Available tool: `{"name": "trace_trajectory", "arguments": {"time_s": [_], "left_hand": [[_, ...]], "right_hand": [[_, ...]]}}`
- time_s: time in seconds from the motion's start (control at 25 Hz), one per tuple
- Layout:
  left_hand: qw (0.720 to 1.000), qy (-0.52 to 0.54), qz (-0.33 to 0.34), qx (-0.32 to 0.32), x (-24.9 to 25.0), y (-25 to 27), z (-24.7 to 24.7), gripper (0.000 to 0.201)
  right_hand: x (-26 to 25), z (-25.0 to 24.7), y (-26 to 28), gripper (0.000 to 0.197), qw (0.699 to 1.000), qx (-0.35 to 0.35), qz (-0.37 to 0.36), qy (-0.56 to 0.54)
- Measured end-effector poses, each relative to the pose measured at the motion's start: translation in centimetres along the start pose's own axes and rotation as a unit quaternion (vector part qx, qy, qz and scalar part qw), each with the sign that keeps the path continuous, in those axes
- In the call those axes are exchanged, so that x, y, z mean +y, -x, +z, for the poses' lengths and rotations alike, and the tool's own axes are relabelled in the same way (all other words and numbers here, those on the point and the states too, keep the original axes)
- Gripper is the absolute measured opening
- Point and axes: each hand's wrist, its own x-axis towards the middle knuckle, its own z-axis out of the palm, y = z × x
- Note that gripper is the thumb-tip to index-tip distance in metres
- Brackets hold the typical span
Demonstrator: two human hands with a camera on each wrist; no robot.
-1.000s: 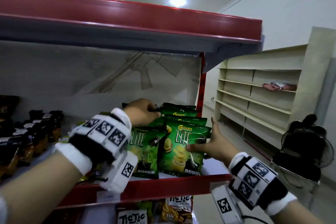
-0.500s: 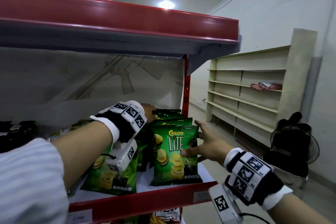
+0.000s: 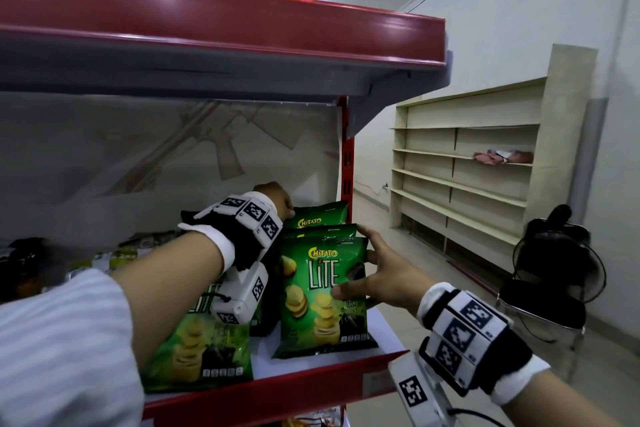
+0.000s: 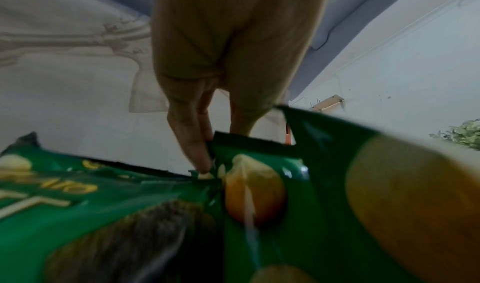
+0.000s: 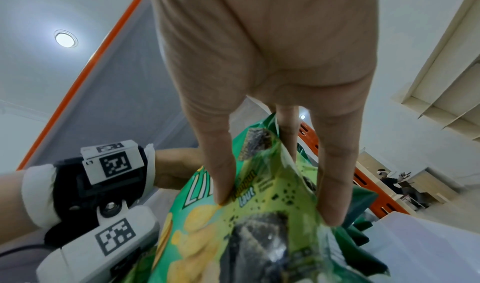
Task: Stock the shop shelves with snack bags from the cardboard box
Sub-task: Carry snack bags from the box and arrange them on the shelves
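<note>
Nearest me, the right hand [image 3: 381, 274] grasps the front green snack bag [image 3: 325, 298] standing on the red shelf [image 3: 277, 392]; further in, the left hand [image 3: 277, 199] pinches a rear bag's [image 3: 318, 215] top.

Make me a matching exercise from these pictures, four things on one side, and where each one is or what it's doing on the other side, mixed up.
Things
1. left hand
2. right hand
3. front Chitato Lite bag
4. pink cloth

Places or states
A. stands upright at the front edge of the red shelf
B. lies on a shelf of the cream wall unit
C. reaches to the tops of the bags at the back of the row
D. holds the right edge of the front bag, thumb on its face

Pairs: 1-C, 2-D, 3-A, 4-B
</note>
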Motion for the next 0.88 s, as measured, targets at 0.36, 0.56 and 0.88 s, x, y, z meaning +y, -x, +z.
{"name": "trace_trajectory", "arguments": {"time_s": [0.36,0.56,0.88], "left_hand": [[0.997,-0.023,0.059,-0.031,1.0,-4.0,-2.9,0.041],[0.987,-0.039,0.093,-0.123,0.4,-5.8,-0.5,0.047],[0.994,0.029,0.088,-0.058,0.3,-7.4,1.4,0.038]], "right_hand": [[0.2,-0.3,-0.2,0.105,1.0,-0.03,0.005,0.0],[0.9,-0.6,-0.3,0.106,0.999,-0.038,0.003,-0.007],[1.5,-0.6,-0.5,0.104,0.999,-0.027,0.001,-0.025]]}}
